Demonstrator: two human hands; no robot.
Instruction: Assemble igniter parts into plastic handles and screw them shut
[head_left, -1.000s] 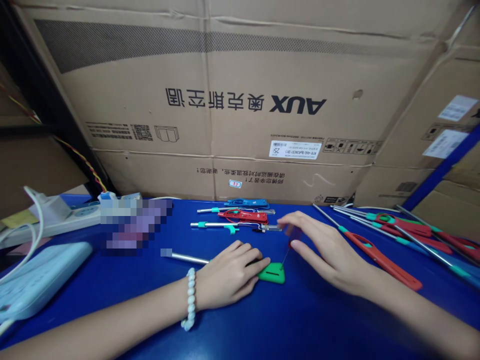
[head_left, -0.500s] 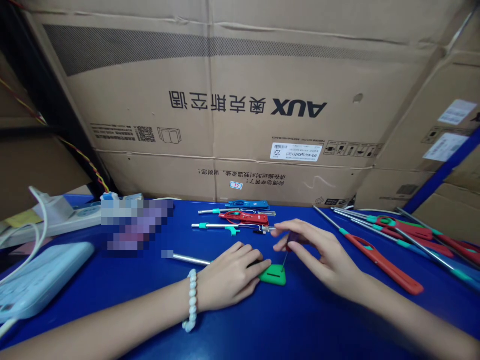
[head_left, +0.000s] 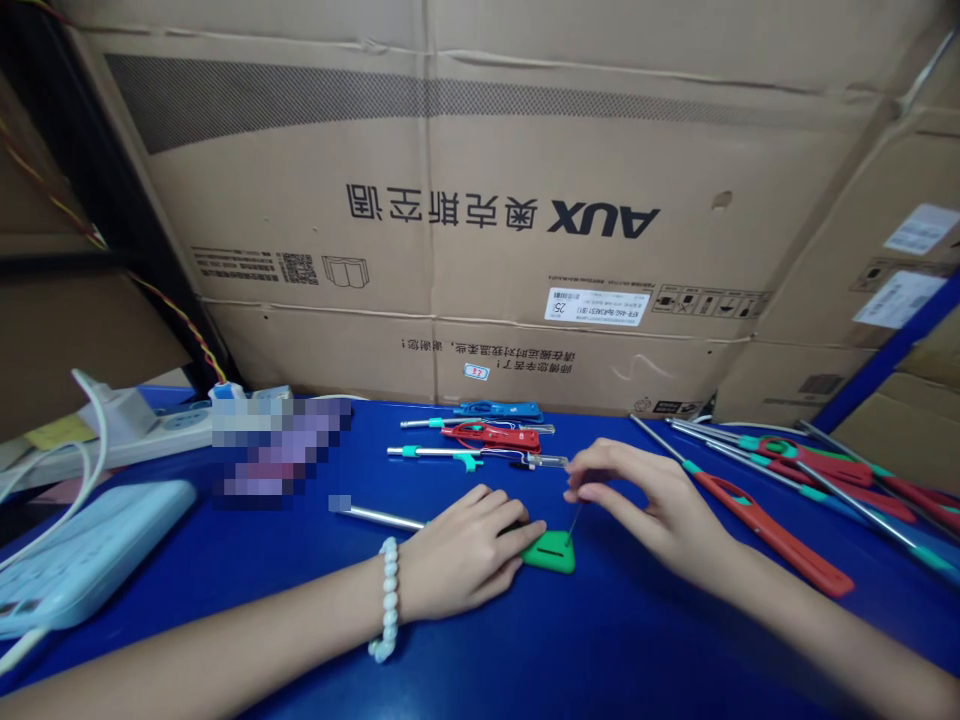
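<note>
My left hand (head_left: 469,548), a pale bead bracelet on its wrist, lies closed over a long tool on the blue table (head_left: 585,650). The tool's green handle (head_left: 551,551) sticks out past my fingertips and its metal rod (head_left: 379,516) runs off to the left. My right hand (head_left: 645,498) hovers just right of the handle, thumb and forefinger pinched on a thin dark wire (head_left: 575,522) that reaches down to the handle's tip.
Finished tools in blue (head_left: 499,409), red (head_left: 495,434) and with a teal fitting (head_left: 450,455) lie behind my hands. Several more red and green ones (head_left: 780,475) are piled at the right. White power strips (head_left: 82,555) sit at the left. A large cardboard box (head_left: 480,200) walls off the back.
My right hand went from spread open to a pinch on the thin wire and shifted slightly right. My left hand stayed on the green-handled tool.
</note>
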